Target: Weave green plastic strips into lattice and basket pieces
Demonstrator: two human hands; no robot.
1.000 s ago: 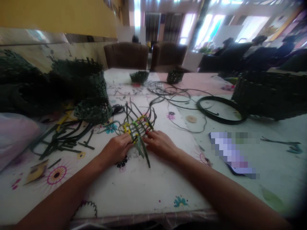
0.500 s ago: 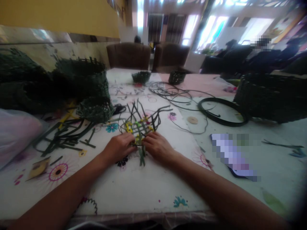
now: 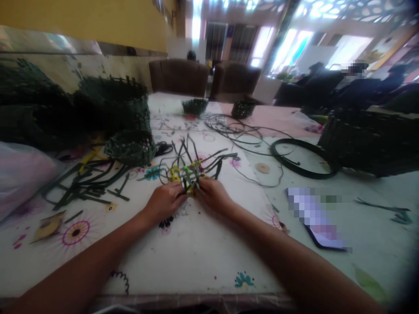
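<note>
A small woven piece of dark green strips (image 3: pixel 193 171) with yellow bits in its middle lies on the flower-patterned tablecloth (image 3: pixel 183 266). Its loose strip ends fan out away from me. My left hand (image 3: pixel 166 198) is closed on the near left edge of the weave, fingers pinched together. Opposite it, my right hand (image 3: pixel 214 194) grips the near right edge. Two strips stand up between the hands. Just which strips the fingertips pinch is hidden by the fingers.
Left of my hands lie loose green strips (image 3: pixel 83 187), dark woven baskets (image 3: pixel 131 146) and a plastic bag (image 3: pixel 22 179). On the right are a coiled strip (image 3: pixel 304 175), a phone-like object (image 3: pixel 316 218), scissors (image 3: pixel 389 208) and a large basket (image 3: pixel 369 139).
The strip ends that hung toward me between my hands now point up and away. My hands have stayed at the near edge of the weave. The view has shifted slightly.
</note>
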